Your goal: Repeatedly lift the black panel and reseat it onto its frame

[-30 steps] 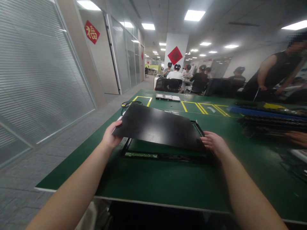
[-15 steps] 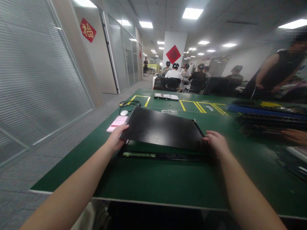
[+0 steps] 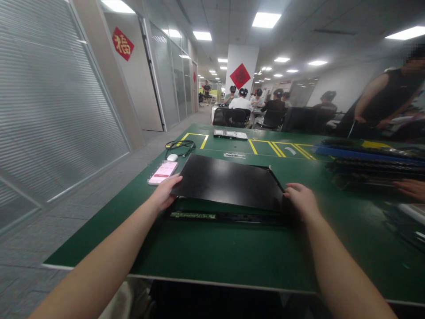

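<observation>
A thin, glossy black sheet (image 3: 229, 181), perhaps a screen panel, lies slightly tilted over a black rectangular frame (image 3: 245, 218). My left hand (image 3: 165, 193) grips the sheet's left edge, thumb on top. On the other side my right hand (image 3: 301, 199) has its fingers closed at the sheet's right edge, close against the frame's side; exactly how much of each it grips is hidden. Along the frame's near bar runs a green circuit board strip (image 3: 192, 215). The sheet covers most of the frame's middle.
On the green table (image 3: 212, 252), a phone (image 3: 163, 172), a white mouse (image 3: 172, 157) and a coiled black cable (image 3: 181, 145) lie left. Small drives (image 3: 230, 134) sit at the back. Blurred dark parts (image 3: 375, 170) and another person's hand (image 3: 411, 188) are right.
The sheet has come down a little, its left side most, and lies flatter over the frame. Both hands keep their places at its edges.
</observation>
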### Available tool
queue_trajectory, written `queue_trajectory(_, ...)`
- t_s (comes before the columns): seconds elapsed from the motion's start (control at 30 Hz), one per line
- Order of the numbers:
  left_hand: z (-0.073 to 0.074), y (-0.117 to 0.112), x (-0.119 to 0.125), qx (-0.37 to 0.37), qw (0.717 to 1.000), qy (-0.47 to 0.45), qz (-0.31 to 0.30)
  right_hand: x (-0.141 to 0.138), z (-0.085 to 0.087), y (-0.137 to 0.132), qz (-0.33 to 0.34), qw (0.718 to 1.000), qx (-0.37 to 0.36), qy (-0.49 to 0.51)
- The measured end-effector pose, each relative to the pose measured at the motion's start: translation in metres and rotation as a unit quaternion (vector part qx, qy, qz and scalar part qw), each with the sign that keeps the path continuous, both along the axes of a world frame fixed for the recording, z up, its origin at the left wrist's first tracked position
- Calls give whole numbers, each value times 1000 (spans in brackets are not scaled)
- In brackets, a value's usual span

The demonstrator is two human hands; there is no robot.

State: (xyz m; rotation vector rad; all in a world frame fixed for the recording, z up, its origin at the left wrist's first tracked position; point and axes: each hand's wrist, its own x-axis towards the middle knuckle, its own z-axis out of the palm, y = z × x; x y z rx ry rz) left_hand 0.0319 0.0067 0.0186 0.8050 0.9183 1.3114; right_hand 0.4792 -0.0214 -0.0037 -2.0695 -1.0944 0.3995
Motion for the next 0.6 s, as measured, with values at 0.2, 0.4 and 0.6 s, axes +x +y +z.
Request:
queue_trajectory(0.2,-3,3,-2,-4,1000,11,-15,-4,4,-2,8,999,-11,-34)
queue_trajectory(0.4,-5,4,-3,-9,1000,14,-17,-3,3,-1,18,997,-23,-78)
queue_trajectory(0.6,-7,5,-3,-11,1000,13,-11,-4,5,-1,27,991,-37,-127)
